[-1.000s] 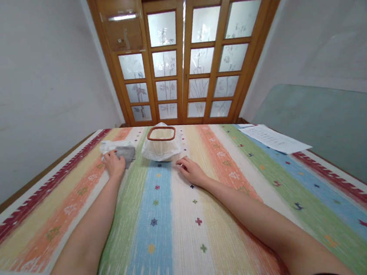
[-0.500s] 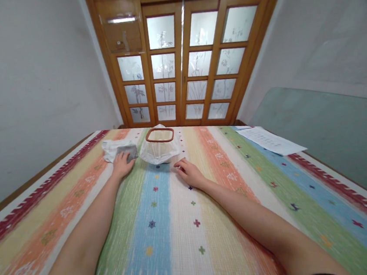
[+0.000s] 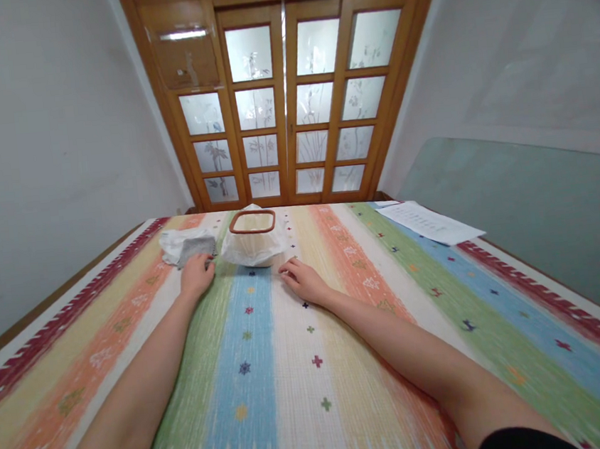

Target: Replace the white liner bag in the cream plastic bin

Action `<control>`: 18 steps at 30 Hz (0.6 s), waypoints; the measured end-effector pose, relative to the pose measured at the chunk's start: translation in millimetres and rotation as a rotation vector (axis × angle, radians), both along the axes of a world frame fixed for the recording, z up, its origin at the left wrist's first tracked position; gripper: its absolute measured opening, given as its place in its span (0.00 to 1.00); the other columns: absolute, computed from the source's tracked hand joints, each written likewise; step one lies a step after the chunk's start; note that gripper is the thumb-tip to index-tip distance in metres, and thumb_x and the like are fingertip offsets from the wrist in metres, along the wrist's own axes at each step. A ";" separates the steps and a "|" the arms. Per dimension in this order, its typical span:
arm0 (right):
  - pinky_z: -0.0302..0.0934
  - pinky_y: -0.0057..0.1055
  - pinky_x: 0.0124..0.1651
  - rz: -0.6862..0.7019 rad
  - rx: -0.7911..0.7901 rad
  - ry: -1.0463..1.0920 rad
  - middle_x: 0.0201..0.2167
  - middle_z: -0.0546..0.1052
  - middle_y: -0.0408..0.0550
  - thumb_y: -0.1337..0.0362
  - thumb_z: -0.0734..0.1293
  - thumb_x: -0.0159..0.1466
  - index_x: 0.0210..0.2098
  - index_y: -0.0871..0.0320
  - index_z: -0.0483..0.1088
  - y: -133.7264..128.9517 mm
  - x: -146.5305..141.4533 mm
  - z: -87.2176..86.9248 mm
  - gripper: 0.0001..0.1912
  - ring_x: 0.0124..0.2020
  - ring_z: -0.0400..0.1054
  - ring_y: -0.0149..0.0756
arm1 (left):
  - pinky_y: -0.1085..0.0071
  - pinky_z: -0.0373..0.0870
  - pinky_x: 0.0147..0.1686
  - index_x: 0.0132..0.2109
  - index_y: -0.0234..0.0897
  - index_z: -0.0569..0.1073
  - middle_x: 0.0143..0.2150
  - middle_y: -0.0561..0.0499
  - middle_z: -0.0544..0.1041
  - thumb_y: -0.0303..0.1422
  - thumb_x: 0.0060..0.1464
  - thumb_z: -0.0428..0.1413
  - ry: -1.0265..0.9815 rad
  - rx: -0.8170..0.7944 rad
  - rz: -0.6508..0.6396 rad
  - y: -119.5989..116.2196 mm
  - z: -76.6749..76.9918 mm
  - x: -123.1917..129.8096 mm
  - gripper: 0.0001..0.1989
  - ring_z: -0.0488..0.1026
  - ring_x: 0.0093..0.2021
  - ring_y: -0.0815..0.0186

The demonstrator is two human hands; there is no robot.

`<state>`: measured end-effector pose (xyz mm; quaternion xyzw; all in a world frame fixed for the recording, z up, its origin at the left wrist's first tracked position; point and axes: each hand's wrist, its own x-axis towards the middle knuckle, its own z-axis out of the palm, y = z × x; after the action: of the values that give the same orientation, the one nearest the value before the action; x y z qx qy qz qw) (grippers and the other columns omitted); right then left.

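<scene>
My left hand (image 3: 197, 274) rests on the tablecloth at the near edge of a folded grey cloth (image 3: 198, 246), which lies on a crumpled white sheet or bag (image 3: 172, 243). Its thumb stands apart from the bent fingers, with nothing visible between them. To the right stands a small container with a brown rounded-square rim (image 3: 253, 231), wrapped in a thin white plastic bag (image 3: 252, 247). Just in front of the bag's right side, my right hand (image 3: 304, 281) lies on the table, fingers loosely bent and slightly apart, holding nothing.
A striped, patterned tablecloth (image 3: 296, 368) covers the table. Printed white paper sheets (image 3: 431, 222) lie at the far right. Beyond the right edge is a pale green panel (image 3: 522, 194). Wooden doors with glass panes (image 3: 287, 104) stand behind the table, with walls on both sides.
My left hand has drawn back from the top of the grey cloth to its near edge, its fingers more bent. My right hand has hardly moved. The view has shifted slightly.
</scene>
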<state>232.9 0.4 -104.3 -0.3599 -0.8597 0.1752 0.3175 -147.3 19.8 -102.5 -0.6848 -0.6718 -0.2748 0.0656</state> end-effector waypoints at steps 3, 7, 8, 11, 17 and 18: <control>0.62 0.32 0.52 -0.037 0.015 -0.009 0.48 0.74 0.50 0.66 0.65 0.72 0.49 0.56 0.75 2.1 0.2 -0.4 0.08 0.45 0.71 0.36 | 0.58 0.72 0.54 0.55 0.36 0.76 0.53 0.42 0.80 0.33 0.63 0.51 -0.158 0.128 -0.053 -5.0 12.3 15.8 0.18 0.76 0.51 0.54; 0.62 0.34 0.54 -0.068 0.028 -0.028 0.48 0.75 0.51 0.66 0.65 0.73 0.49 0.57 0.75 3.6 0.2 0.6 0.08 0.49 0.70 0.38 | 0.63 0.73 0.48 0.67 0.36 0.67 0.52 0.42 0.77 0.35 0.63 0.53 -0.272 0.290 -0.145 -15.1 40.2 52.8 0.27 0.75 0.46 0.58; 0.62 0.34 0.54 -0.068 0.028 -0.033 0.48 0.75 0.52 0.66 0.65 0.72 0.49 0.57 0.75 3.5 0.2 1.1 0.09 0.49 0.70 0.38 | 0.63 0.73 0.47 0.69 0.37 0.65 0.50 0.43 0.76 0.36 0.64 0.53 -0.252 0.304 -0.165 -17.7 47.2 63.1 0.28 0.75 0.44 0.59; 0.62 0.35 0.55 -0.057 0.036 -0.048 0.48 0.75 0.52 0.66 0.65 0.72 0.49 0.57 0.75 2.3 -0.2 2.1 0.08 0.50 0.70 0.39 | 0.67 0.69 0.40 0.72 0.42 0.63 0.37 0.51 0.75 0.39 0.67 0.52 -0.198 0.196 -0.212 -24.0 63.1 91.8 0.28 0.73 0.35 0.62; 0.62 0.35 0.55 -0.030 0.048 -0.051 0.48 0.75 0.51 0.65 0.65 0.73 0.49 0.56 0.75 1.6 -0.6 0.4 0.08 0.51 0.70 0.39 | 0.67 0.66 0.35 0.69 0.41 0.63 0.33 0.50 0.78 0.40 0.67 0.54 -0.002 0.012 -0.076 -33.9 79.5 121.3 0.27 0.77 0.33 0.58; 0.62 0.35 0.55 -0.023 0.050 -0.050 0.49 0.75 0.51 0.65 0.65 0.73 0.49 0.56 0.75 1.8 -0.6 -0.1 0.08 0.51 0.70 0.39 | 0.66 0.67 0.36 0.67 0.41 0.65 0.34 0.49 0.79 0.41 0.67 0.53 0.053 -0.002 -0.037 -35.6 82.0 122.6 0.25 0.78 0.34 0.56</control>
<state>232.3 2.1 -104.4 -0.3659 -0.8673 0.1408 0.3067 -24.7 -15.8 -20.5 -0.7041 -0.6573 -0.2571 0.0779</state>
